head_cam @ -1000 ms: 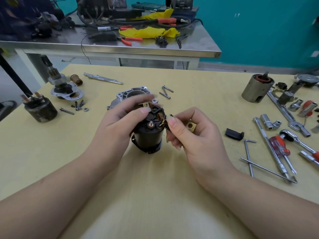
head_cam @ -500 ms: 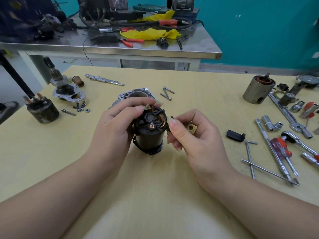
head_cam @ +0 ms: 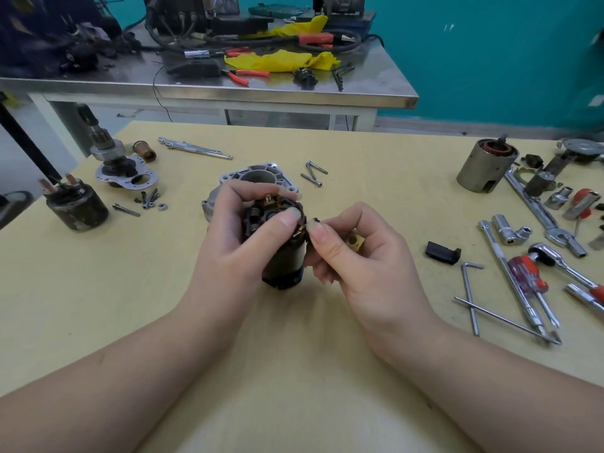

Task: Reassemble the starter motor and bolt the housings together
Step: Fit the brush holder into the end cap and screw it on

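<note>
A black starter motor body with its brush holder on top stands tilted at the middle of the yellow table. My left hand grips it, thumb pressed across the brush holder and fingers curled over the top. My right hand pinches a small dark part at the brush holder's right edge. A brass block lies behind the right fingers. The grey aluminium housing rests just behind the motor, partly hidden by my left hand.
On the left are a solenoid, a drive gear on its plate and loose bolts. Two bolts lie behind the housing. A field coil casing, sockets, ratchets, screwdrivers and hex keys fill the right side.
My left thumb has slid over the top of the brush holder and the motor body has tipped a little. My right hand stays pinched at its right edge.
</note>
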`<act>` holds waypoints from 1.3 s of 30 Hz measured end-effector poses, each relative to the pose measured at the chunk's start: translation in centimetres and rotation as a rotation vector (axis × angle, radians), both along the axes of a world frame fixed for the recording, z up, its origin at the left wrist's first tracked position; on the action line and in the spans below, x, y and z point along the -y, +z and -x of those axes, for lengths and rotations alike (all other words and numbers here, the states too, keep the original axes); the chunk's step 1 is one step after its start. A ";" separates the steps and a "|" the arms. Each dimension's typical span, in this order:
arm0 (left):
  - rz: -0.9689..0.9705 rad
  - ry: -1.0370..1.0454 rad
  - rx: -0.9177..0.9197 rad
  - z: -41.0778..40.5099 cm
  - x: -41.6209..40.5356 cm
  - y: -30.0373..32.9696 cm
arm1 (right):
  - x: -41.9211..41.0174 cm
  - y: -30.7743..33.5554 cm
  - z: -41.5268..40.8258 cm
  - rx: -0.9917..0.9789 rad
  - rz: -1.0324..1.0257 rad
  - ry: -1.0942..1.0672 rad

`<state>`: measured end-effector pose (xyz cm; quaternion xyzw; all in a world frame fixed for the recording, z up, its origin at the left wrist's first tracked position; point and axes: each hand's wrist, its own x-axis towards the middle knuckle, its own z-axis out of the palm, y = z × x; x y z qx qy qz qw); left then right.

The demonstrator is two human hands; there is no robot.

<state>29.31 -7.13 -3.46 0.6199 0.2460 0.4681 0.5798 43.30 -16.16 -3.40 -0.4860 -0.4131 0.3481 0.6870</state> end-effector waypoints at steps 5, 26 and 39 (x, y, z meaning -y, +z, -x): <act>-0.046 -0.031 0.001 0.7 -0.9 -0.4 | 0.0 -0.1 0.0 -0.117 0.019 0.074; 0.011 -0.136 0.037 0.8 -1.6 -0.4 | 1.0 -0.4 1.4 -0.056 0.055 0.046; -0.048 -0.121 -0.042 0.7 -2.1 -0.7 | 1.0 -0.1 0.6 0.126 -0.054 -0.065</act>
